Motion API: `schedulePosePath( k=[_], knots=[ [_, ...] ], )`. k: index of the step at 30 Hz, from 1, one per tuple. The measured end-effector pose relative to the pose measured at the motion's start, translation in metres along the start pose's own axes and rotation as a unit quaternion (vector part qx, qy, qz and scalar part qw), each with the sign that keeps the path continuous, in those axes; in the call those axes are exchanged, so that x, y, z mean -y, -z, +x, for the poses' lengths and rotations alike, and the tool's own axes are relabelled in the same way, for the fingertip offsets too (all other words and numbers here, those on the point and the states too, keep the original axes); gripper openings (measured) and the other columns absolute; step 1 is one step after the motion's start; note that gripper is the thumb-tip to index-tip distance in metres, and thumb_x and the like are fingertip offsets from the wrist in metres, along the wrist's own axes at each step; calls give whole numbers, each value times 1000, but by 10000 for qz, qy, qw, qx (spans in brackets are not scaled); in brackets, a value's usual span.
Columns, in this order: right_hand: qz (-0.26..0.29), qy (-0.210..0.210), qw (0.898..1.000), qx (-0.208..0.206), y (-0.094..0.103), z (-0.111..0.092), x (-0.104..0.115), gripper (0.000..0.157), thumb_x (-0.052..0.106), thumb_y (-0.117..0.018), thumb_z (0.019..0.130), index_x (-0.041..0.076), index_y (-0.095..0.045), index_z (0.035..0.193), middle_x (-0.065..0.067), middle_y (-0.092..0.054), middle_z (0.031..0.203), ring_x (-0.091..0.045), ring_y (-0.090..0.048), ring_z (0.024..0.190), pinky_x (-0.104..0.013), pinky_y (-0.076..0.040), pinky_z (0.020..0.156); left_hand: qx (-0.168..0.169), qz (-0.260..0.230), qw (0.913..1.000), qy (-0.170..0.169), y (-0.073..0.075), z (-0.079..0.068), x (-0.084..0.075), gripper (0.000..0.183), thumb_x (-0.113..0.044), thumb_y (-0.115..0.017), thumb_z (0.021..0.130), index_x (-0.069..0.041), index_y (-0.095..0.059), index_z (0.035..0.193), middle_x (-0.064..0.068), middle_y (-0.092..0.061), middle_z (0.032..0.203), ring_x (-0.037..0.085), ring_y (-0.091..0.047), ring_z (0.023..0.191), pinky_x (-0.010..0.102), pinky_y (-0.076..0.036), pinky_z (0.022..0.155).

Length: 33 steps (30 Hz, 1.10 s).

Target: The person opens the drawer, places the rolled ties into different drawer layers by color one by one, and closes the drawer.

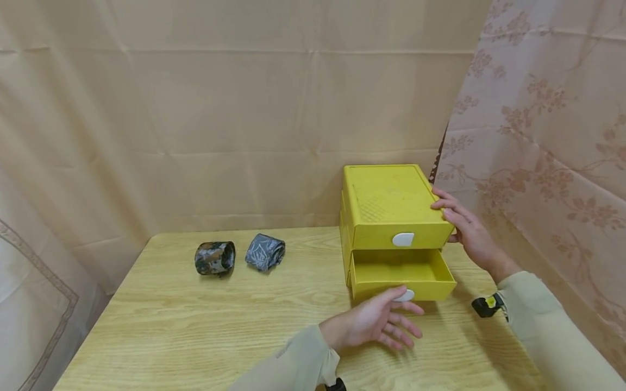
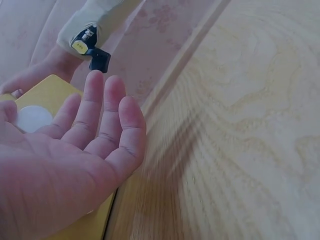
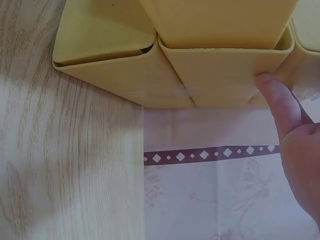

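A yellow drawer cabinet [image 1: 386, 190] stands on the right of the table, with one drawer [image 1: 430, 291] pulled out below the top one. Inside, the visible part of that drawer is bare. My left hand [image 1: 379, 323] is in front of it, palm turned up and fingers spread, the thumb at the white handle [image 1: 404, 296]. In the left wrist view, the left palm [image 2: 55, 170] holds nothing. My right hand [image 1: 469, 233] rests on the cabinet's upper right edge. The right wrist view shows a finger [image 3: 280, 100] touching the cabinet's side [image 3: 220, 75].
A brown-green camouflage cloth roll [image 1: 214, 258] and a blue-grey patterned folded cloth [image 1: 264, 252] lie on the wooden table [image 1: 220, 320], left of the cabinet. Behind hangs a beige curtain [image 1: 244, 108]; a floral curtain [image 1: 552, 125] is at the right.
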State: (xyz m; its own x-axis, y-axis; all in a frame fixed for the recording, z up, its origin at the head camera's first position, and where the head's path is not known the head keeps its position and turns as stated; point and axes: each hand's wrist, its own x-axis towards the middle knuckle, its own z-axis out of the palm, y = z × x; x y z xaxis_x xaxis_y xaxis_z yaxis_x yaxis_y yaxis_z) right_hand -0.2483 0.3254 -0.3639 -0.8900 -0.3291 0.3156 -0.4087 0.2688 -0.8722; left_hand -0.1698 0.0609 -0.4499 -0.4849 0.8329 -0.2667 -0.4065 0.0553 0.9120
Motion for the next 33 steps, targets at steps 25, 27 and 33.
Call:
schedulePosePath(
  k=[25,27,33],
  knots=[
    [1,-29,9999,132,0,-2,0,39,29,-25,107,3,-42,130,4,-11,158,-13,-32,130,-35,-53,73,385,8,9986,364,-25,-26,10,68,-66,-31,92,-13,-53,128,6,-67,97,21,-64,80,36,-51,71],
    [-13,-2,9999,121,0,-2,-1,39,28,-25,107,3,-42,130,4,-11,158,-13,-33,130,-35,-53,73,367,-16,9985,406,-29,-28,12,66,-66,-32,92,-15,-54,128,6,-66,97,21,-63,78,34,-51,69],
    [-46,-35,9999,94,0,-2,1,39,29,-25,107,4,-42,131,5,-12,158,-12,-33,130,-36,-53,72,390,-120,9975,577,-38,-32,15,63,-66,-33,92,-18,-55,127,6,-66,97,20,-62,78,30,-50,66]
  ],
)
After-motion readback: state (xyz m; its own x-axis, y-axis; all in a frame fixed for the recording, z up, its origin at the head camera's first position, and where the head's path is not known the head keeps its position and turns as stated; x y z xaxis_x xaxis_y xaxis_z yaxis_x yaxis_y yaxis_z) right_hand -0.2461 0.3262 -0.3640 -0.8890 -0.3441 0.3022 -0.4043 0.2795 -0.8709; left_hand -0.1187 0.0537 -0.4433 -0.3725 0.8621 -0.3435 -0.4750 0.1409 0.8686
